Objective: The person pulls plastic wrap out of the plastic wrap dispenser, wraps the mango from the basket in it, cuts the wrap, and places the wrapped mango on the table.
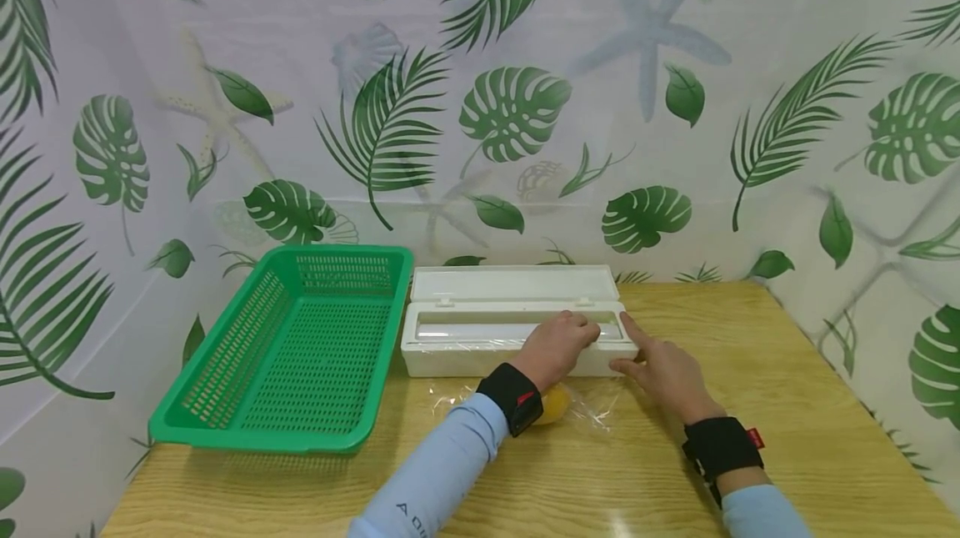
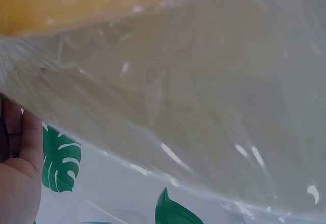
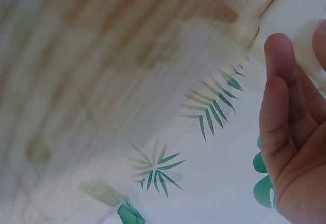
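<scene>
A white cling film dispenser (image 1: 450,361) stands on the table with its lid tipped back and a pale roll (image 1: 480,329) inside. Clear cling film (image 2: 193,107) hangs down from it across a yellow rounded thing (image 1: 553,404), partly hidden under the left wrist; its kind cannot be told. My left hand (image 1: 553,348) has its fingers curled over the dispenser's front rim, right of the middle. What lies under those fingertips is hidden. At the right end my right hand (image 1: 667,371) grips the dispenser's corner, thumb on the front and a finger on top.
To the left, a green plastic basket (image 1: 367,388) with slatted sides sits on the wooden table (image 1: 810,404). Behind the table hangs a leaf-patterned cloth (image 1: 570,171), close to the dispenser's raised lid (image 1: 510,283).
</scene>
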`<state>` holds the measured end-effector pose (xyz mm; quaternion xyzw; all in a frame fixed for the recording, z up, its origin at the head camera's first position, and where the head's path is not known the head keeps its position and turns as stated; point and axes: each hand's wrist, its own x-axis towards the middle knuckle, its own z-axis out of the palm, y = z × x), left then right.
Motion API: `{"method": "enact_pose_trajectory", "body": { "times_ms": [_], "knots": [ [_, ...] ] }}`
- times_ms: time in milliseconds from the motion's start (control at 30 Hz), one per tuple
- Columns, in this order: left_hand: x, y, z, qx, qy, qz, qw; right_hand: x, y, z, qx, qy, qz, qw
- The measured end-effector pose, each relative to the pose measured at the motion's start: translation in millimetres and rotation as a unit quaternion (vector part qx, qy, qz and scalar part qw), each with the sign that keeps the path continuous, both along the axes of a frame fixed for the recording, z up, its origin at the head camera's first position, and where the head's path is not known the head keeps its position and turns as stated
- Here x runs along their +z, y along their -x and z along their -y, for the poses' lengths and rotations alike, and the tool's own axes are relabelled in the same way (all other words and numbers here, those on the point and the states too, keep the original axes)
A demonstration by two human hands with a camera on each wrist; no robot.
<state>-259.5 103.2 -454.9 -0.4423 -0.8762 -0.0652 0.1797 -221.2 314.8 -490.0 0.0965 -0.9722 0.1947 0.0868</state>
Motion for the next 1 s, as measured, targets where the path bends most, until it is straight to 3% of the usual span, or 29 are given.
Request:
{"method": "enact_pose_trajectory", "body": {
  "times_ms": [500, 1000],
  "knots": [
    [-0.2, 1.6, 4.6, 0.004, -0.001, 0.036, 0.9994, 0.1, -1.6, 1, -0.002, 0.006, -0.009, 0.9999],
    [-0.7, 0.2, 25.2, 0.014, -0.011, 0.053, 0.9984, -1.6, 0.4, 2, -0.009, 0.008, -0.003, 0.9999]
  ]
}}
